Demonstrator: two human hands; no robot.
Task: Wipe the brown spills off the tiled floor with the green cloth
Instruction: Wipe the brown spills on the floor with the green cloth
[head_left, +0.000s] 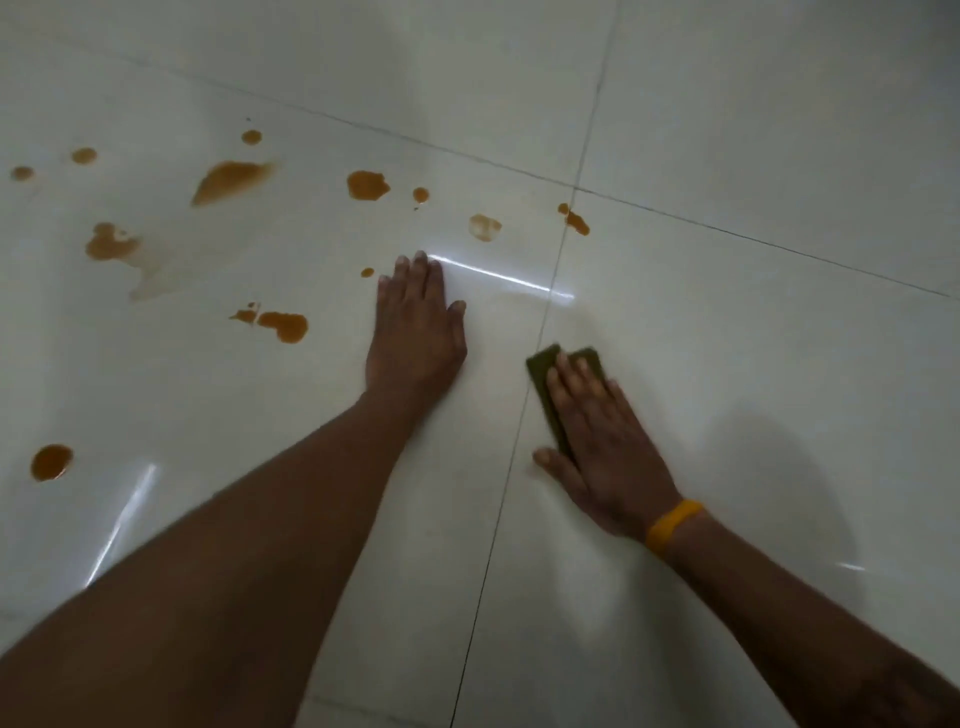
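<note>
Dim, glare streaks, motion blur, edge distortion

Floor (753, 130) glossy off-white tiles, dark grout lines. Spills (368, 185) orange-brown, scattered left. Cloth (550, 395) dark olive green. Wristband (673, 526) yellow-orange.

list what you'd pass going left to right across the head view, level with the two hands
round brown spill near the left edge → double brown spill → left hand, flat on the tiled floor → grout line → green cloth under the right hand → yellow wristband
</note>
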